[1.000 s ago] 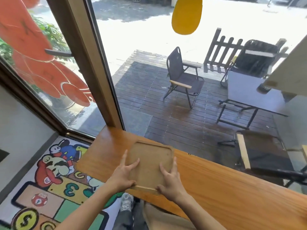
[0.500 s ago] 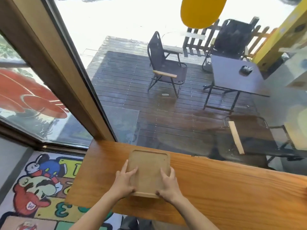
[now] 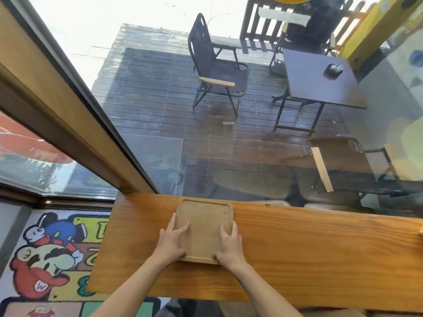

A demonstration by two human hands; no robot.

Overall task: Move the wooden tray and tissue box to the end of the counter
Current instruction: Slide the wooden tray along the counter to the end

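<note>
A pale square wooden tray [image 3: 204, 221] with a raised rim lies flat on the orange-brown wooden counter [image 3: 309, 252], near the counter's left end and against the window. My left hand [image 3: 172, 243] grips its near left corner, fingers inside the rim. My right hand [image 3: 229, 244] grips the near right corner the same way. The tray holds nothing. No tissue box is in view.
The counter's left end [image 3: 107, 239] lies a short way left of the tray, with a cartoon floor mat [image 3: 50, 255] below it. Glass and a wooden window frame [image 3: 68, 124] bound the far side. A small pale object [image 3: 420, 233] pokes in at the right edge.
The view has tilted down and the tray now sits square to the counter edge, closer to the glass. Both hands have kept their hold on its near corners.
</note>
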